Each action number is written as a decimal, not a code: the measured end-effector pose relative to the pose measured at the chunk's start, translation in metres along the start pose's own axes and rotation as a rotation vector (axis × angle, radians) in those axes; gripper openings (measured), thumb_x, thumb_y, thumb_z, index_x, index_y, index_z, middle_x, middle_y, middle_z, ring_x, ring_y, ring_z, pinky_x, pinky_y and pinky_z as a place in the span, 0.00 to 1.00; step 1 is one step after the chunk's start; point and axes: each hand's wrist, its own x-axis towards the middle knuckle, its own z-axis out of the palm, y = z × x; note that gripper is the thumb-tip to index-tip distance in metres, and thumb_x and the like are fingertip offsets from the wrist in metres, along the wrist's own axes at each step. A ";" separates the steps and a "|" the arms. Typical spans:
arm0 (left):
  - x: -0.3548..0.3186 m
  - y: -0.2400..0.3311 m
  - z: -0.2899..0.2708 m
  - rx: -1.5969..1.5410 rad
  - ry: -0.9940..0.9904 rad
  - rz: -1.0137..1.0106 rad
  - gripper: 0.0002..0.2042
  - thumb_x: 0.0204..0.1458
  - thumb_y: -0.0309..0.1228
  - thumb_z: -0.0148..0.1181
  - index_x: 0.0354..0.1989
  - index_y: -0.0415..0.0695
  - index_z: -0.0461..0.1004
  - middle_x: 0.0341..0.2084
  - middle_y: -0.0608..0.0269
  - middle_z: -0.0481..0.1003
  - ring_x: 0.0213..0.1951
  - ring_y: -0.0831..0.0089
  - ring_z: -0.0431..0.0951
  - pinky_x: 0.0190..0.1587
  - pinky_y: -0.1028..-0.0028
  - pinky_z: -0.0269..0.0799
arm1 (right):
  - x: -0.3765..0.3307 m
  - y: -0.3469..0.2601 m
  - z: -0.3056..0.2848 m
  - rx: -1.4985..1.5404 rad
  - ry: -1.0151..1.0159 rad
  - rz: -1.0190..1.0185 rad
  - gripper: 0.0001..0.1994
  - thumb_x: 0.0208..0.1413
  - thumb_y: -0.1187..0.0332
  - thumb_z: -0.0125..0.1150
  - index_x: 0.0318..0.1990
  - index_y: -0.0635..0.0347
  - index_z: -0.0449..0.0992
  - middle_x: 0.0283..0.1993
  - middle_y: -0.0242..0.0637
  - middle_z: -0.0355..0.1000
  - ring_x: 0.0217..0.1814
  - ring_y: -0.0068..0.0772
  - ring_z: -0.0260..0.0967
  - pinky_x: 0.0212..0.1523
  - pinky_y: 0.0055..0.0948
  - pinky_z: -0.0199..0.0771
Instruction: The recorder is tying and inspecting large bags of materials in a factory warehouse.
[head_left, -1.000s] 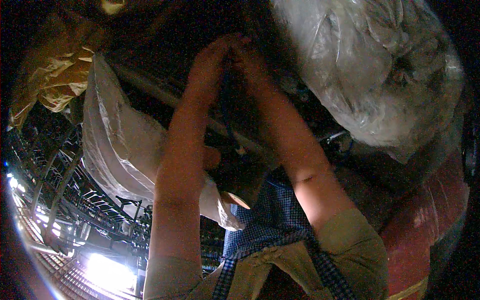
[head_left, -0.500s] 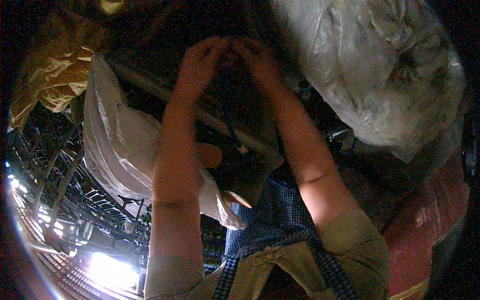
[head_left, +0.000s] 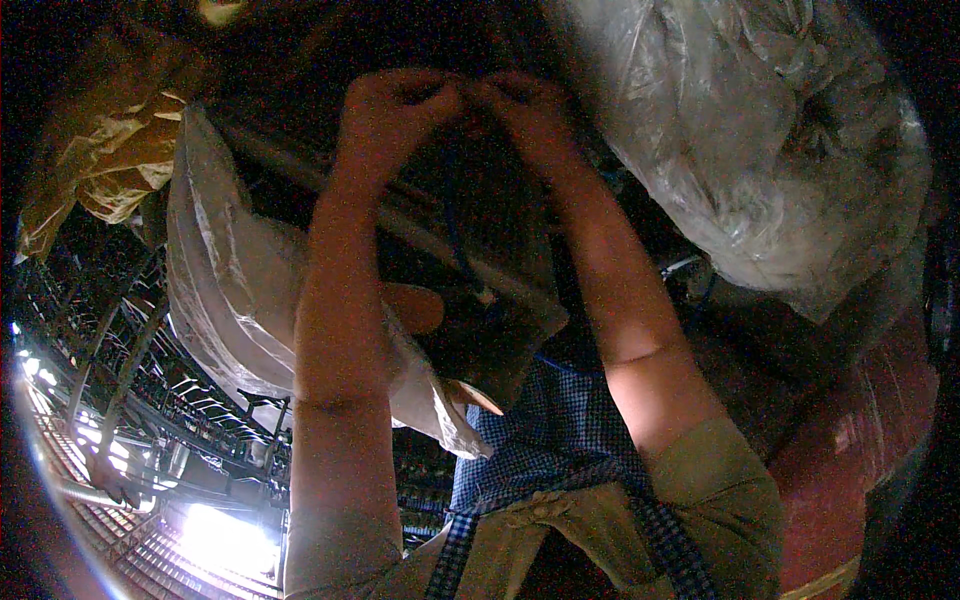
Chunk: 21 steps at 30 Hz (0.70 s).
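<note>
Both arms stretch up to the dim far middle, where my hands almost meet. My left hand (head_left: 392,118) is closed, with its thumb and fingertips pinched together. Opposite it, my right hand (head_left: 537,122) is pinched in the same way, its fingertips close to the left ones. Whatever is between the fingers is too dark and small to make out. Below the hands a dark surface shows, with a thin blue cord (head_left: 452,235) running down it. A pale bar (head_left: 430,238) crosses slantwise behind my left forearm.
A big clear plastic bag (head_left: 760,150) with pale contents bulges at the right, above a red surface (head_left: 825,480). White sheeting (head_left: 225,280) hangs left of my left forearm. Crumpled yellow-brown wrapping (head_left: 130,170) is at far left. A tan rounded piece (head_left: 415,308) lies beside that forearm.
My hands have moved slightly apart, the left a little leftward and the right a little rightward. Their fingertips remain pinched close to each other.
</note>
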 end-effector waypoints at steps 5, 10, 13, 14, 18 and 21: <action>0.000 -0.003 0.002 -0.047 -0.012 0.092 0.15 0.50 0.37 0.67 0.39 0.37 0.82 0.32 0.59 0.83 0.36 0.75 0.81 0.42 0.73 0.76 | -0.001 -0.005 0.000 -0.083 0.050 -0.004 0.14 0.58 0.61 0.64 0.42 0.62 0.81 0.39 0.37 0.80 0.39 0.28 0.77 0.45 0.29 0.76; 0.002 -0.004 -0.001 0.002 -0.037 0.049 0.15 0.50 0.36 0.68 0.42 0.39 0.81 0.34 0.60 0.83 0.37 0.74 0.81 0.44 0.73 0.76 | -0.003 -0.003 0.001 -0.141 0.117 -0.032 0.14 0.57 0.60 0.65 0.43 0.61 0.81 0.41 0.36 0.80 0.43 0.29 0.76 0.48 0.29 0.74; 0.003 -0.004 0.000 -0.050 -0.030 0.019 0.15 0.50 0.37 0.68 0.42 0.40 0.81 0.35 0.60 0.82 0.37 0.74 0.81 0.44 0.73 0.76 | -0.004 -0.004 0.000 -0.046 0.038 -0.011 0.15 0.57 0.59 0.65 0.44 0.61 0.81 0.41 0.36 0.80 0.43 0.29 0.76 0.49 0.29 0.74; 0.002 -0.004 0.000 -0.086 -0.028 0.003 0.16 0.50 0.37 0.69 0.42 0.40 0.81 0.35 0.60 0.82 0.36 0.74 0.81 0.44 0.73 0.76 | -0.004 -0.005 0.000 -0.036 0.052 0.000 0.15 0.57 0.59 0.65 0.44 0.61 0.81 0.41 0.36 0.80 0.43 0.29 0.76 0.48 0.29 0.74; -0.001 -0.006 0.003 -0.013 -0.025 0.111 0.14 0.50 0.36 0.68 0.41 0.39 0.81 0.34 0.61 0.82 0.36 0.75 0.81 0.43 0.73 0.77 | -0.005 -0.006 0.003 -0.076 0.128 -0.015 0.16 0.57 0.59 0.65 0.44 0.62 0.80 0.40 0.36 0.80 0.42 0.29 0.76 0.46 0.29 0.75; 0.000 -0.008 0.003 -0.126 -0.056 0.032 0.14 0.50 0.36 0.68 0.41 0.40 0.81 0.34 0.62 0.82 0.36 0.75 0.81 0.43 0.73 0.77 | -0.006 -0.004 0.005 0.045 0.107 0.072 0.16 0.57 0.58 0.65 0.44 0.62 0.80 0.39 0.36 0.79 0.40 0.29 0.76 0.45 0.30 0.75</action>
